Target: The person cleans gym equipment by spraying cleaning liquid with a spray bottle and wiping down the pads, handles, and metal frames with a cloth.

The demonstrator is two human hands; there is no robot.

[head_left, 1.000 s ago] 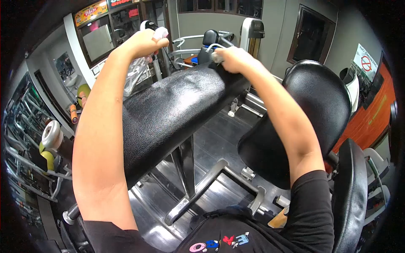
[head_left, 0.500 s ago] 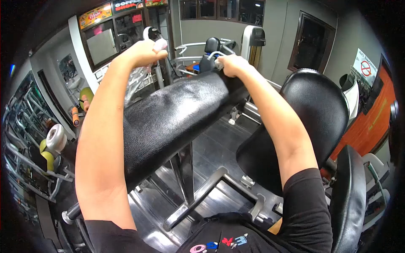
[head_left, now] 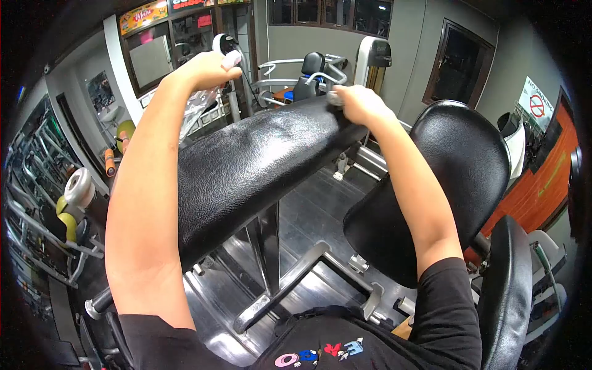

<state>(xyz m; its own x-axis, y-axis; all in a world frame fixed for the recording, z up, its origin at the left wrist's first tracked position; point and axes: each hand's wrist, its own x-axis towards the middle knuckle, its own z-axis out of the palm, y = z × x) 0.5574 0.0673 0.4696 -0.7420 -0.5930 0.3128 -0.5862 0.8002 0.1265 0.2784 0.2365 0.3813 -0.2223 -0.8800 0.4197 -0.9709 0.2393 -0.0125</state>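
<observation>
My left hand (head_left: 208, 69) is closed on what looks like a clear plastic spray bottle (head_left: 198, 112) with a pale pink-white top; my forearm and fingers hide part of it. It is held above the far left side of a long black padded bench (head_left: 246, 169). At the pad's far right end, my right hand (head_left: 362, 103) is closed around a small greyish-white cloth (head_left: 335, 97), pressed against the black covering. Most of the cloth is covered by my fingers. Shiny patches show on the pad's upper surface.
A black seat back (head_left: 459, 145) stands to the right, with another black pad (head_left: 507, 296) nearer me. Metal frame bars (head_left: 280, 290) run along the dark floor below. Another exercise machine (head_left: 311, 77) is at the back; weight racks (head_left: 46, 209) line the left.
My right hand has moved slightly right and down along the pad's far end with the cloth. My left hand has shifted slightly left, still holding the bottle.
</observation>
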